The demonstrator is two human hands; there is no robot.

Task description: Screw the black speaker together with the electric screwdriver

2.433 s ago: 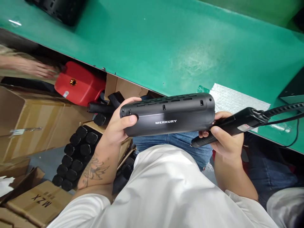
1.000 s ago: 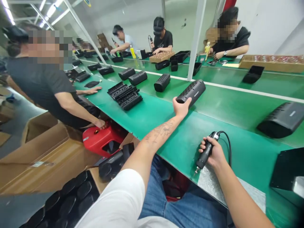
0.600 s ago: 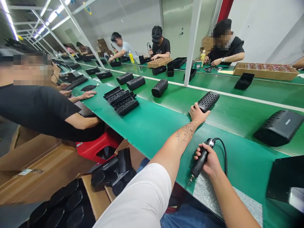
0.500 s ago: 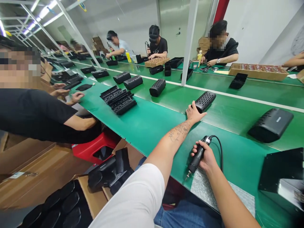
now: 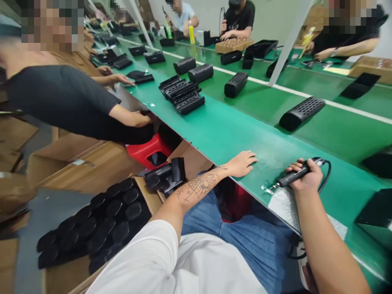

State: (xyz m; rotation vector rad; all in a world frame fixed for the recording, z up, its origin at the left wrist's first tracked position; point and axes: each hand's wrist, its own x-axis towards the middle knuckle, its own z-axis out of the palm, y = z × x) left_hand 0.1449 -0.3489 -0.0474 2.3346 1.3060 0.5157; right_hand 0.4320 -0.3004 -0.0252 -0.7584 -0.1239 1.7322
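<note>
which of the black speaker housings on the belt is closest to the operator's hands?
The long perforated housing lying alone just before the white line, up-belt of the right hand holding the electric screwdriver. The other housings sit farther up the green belt.

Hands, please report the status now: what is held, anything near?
Left hand empty, flat on green table. Right hand grips screwdriver. Speaker lies apart.

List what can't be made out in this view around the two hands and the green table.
- Screwdriver: the right hand wraps its body, and the tip is blurred against the foil sheet.
- Black box: cut off by the right edge.
- Left hand: palm down on the green table; its underside is hidden.
- Black parts in the carton: too blurred to identify.
- Co-workers' faces: pixelated.
</note>
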